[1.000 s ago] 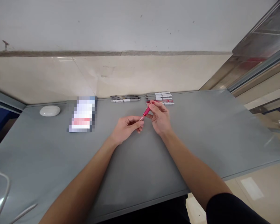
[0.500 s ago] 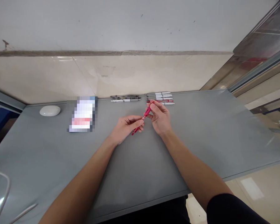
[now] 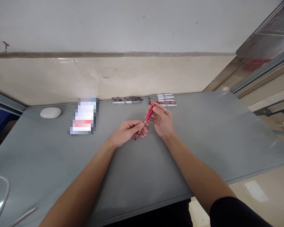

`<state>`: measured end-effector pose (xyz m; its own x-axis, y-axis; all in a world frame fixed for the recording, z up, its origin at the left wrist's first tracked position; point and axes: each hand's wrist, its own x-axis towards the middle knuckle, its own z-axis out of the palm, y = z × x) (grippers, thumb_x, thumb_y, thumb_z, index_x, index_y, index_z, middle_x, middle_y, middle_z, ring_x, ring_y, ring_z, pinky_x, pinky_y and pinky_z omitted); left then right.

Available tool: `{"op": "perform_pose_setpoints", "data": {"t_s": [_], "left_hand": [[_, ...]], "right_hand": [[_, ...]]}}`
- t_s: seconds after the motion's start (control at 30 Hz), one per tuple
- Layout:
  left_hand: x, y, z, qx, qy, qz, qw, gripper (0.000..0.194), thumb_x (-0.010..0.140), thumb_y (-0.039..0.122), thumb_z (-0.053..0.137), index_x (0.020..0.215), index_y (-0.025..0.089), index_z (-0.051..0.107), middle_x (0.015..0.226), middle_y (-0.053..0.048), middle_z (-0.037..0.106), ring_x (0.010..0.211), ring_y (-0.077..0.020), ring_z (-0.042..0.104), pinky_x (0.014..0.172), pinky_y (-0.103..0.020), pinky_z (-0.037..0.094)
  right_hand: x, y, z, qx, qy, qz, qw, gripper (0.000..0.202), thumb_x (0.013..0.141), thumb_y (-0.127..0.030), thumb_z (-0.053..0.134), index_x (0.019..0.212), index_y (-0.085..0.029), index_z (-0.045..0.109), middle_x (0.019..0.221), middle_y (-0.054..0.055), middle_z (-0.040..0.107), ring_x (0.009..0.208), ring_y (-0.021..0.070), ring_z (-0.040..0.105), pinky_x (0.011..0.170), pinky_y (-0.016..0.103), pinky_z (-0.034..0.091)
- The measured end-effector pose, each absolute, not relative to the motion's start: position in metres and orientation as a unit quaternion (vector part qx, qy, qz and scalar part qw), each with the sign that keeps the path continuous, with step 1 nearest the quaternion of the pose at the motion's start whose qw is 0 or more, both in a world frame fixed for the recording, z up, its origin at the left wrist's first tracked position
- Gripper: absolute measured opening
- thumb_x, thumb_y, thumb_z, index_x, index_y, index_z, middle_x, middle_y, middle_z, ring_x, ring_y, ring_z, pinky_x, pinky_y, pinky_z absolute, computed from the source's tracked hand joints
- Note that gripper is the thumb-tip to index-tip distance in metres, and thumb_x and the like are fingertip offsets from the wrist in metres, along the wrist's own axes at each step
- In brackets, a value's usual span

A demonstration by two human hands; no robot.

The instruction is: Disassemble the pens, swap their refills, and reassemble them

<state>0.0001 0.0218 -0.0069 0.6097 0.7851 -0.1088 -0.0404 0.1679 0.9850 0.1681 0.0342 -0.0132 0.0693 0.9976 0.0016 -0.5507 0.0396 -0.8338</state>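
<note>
A red pen point(image 3: 148, 115) is held slantwise above the middle of the grey table point(image 3: 203, 126). My right hand point(image 3: 162, 119) pinches its upper end, and the fingers cover the tip there. Lower down, my left hand point(image 3: 130, 130) grips the clear barrel between thumb and fingers, with the red lower end sticking out below. Behind my right hand lies a row of white and grey pens point(image 3: 165, 97) with a red pen point(image 3: 167, 102) among them. To its left is a smaller group of dark and white pens point(image 3: 127, 100).
A phone with a blurred screen point(image 3: 84, 116) lies on the table's left part, beside a white oval case point(image 3: 50, 112). A pale cable point(image 3: 4, 189) crosses the lower left corner. The tiled wall point(image 3: 144, 75) borders the table's back edge.
My left hand has shifted slightly down and left along the pen, and more of the clear barrel shows. My right hand stays nearly in place on the upper end.
</note>
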Motion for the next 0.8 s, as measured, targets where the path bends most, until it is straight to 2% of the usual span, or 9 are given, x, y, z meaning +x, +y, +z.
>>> {"op": "perform_pose_setpoints", "data": {"t_s": [0.17,0.33,0.5,0.67,0.8], "left_hand": [[0.003,0.0232,-0.0138,0.546,0.353,0.343,0.678,0.029,0.084,0.043,0.064,0.089,0.016,0.071,0.085,-0.006,0.067,0.071,-0.0138,0.061,0.066,-0.028,0.05],[0.0038,0.0235,-0.0155,0.555,0.369,0.358,0.654,0.027,0.078,0.037,0.073,0.096,0.017,0.068,0.074,-0.002,0.067,0.063,-0.0126,0.06,0.061,-0.027,0.049],[0.0026,0.0224,-0.0102,0.581,0.34,0.326,0.663,0.029,0.086,0.043,0.062,0.091,0.015,0.068,0.08,-0.005,0.067,0.069,-0.014,0.062,0.065,-0.028,0.051],[-0.0001,0.0229,-0.0102,0.585,0.304,0.302,0.688,0.034,0.092,0.044,0.052,0.1,0.015,0.068,0.086,-0.007,0.067,0.073,-0.0137,0.062,0.071,-0.028,0.05],[-0.0015,0.0243,-0.0158,0.565,0.29,0.31,0.708,0.034,0.093,0.043,0.051,0.107,0.016,0.066,0.089,-0.008,0.066,0.075,-0.0142,0.061,0.071,-0.028,0.05]], "right_hand": [[0.1673,0.0357,-0.0138,-0.356,-0.315,0.579,0.663,0.016,0.069,-0.029,0.076,0.085,-0.026,0.073,0.083,-0.002,0.071,0.074,0.0127,0.066,0.066,0.03,0.059],[0.1664,0.0361,-0.0144,-0.355,-0.317,0.575,0.665,0.014,0.069,-0.028,0.076,0.083,-0.027,0.074,0.081,-0.003,0.071,0.072,0.0125,0.067,0.065,0.03,0.059],[0.1666,0.0351,-0.0156,-0.348,-0.323,0.584,0.658,0.014,0.072,-0.027,0.073,0.086,-0.025,0.074,0.081,-0.001,0.072,0.07,0.0124,0.067,0.063,0.028,0.059],[0.1685,0.0353,-0.0154,-0.343,-0.319,0.588,0.659,0.016,0.075,-0.028,0.07,0.09,-0.024,0.073,0.086,0.0,0.074,0.073,0.0122,0.067,0.065,0.027,0.058],[0.1704,0.0378,-0.0162,-0.346,-0.3,0.579,0.674,0.02,0.075,-0.03,0.07,0.094,-0.025,0.072,0.093,0.0,0.074,0.077,0.0129,0.069,0.069,0.027,0.058]]}}
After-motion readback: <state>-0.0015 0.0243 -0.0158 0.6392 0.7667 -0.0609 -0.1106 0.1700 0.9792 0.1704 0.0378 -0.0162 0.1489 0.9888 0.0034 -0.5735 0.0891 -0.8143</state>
